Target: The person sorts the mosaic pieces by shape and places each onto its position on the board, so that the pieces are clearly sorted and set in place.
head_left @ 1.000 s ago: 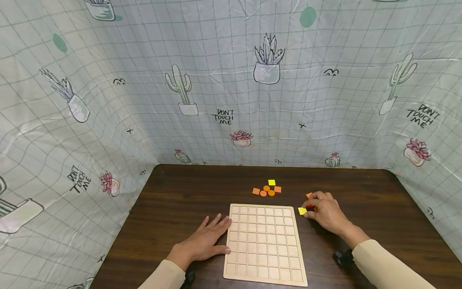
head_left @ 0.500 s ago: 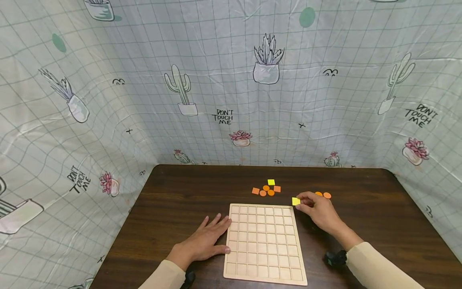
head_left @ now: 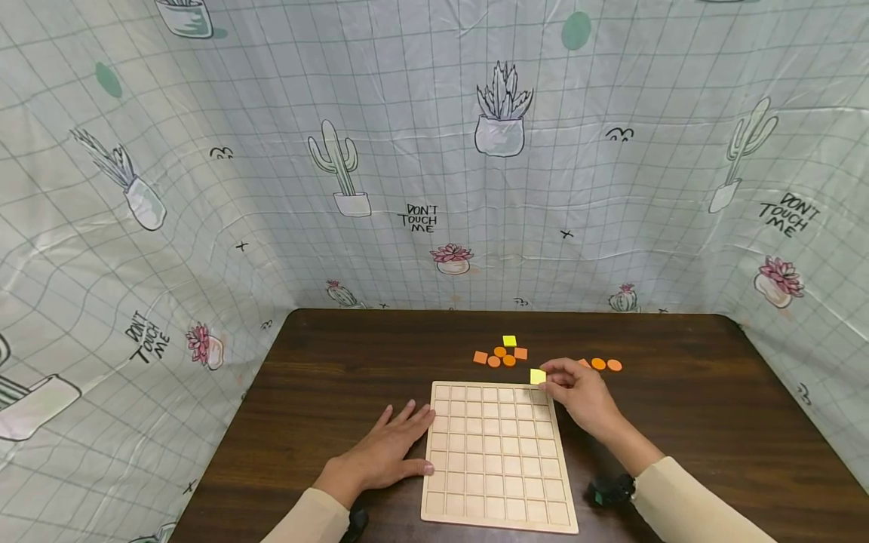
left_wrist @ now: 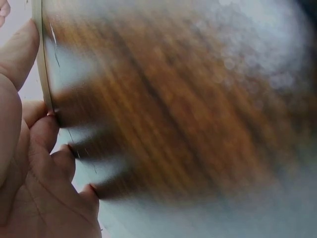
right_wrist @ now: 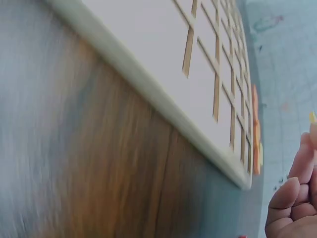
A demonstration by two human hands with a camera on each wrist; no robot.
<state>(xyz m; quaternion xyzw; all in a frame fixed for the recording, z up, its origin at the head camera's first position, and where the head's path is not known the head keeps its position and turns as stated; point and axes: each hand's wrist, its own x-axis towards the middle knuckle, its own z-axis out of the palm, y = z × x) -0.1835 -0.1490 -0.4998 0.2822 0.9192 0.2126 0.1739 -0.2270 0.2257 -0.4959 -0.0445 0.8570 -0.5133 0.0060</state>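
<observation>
Pinched yellow square (head_left: 537, 376) moved nearer clustered orange pieces (head_left: 509, 361).

6 clustered tiles (head_left: 500, 351) lie behind the board (head_left: 492, 443).

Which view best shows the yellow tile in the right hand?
The head view: the yellow tile shows nearly whole there, pinched in the right hand. The right wrist view catches only a yellow sliver at its right edge; the left wrist view shows none of it.

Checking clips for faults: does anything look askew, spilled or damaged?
Nothing stands out. The wooden board lies flat and looks whole, the loose orange pieces rest on the table, and the right hand pinches a yellow square.
</observation>
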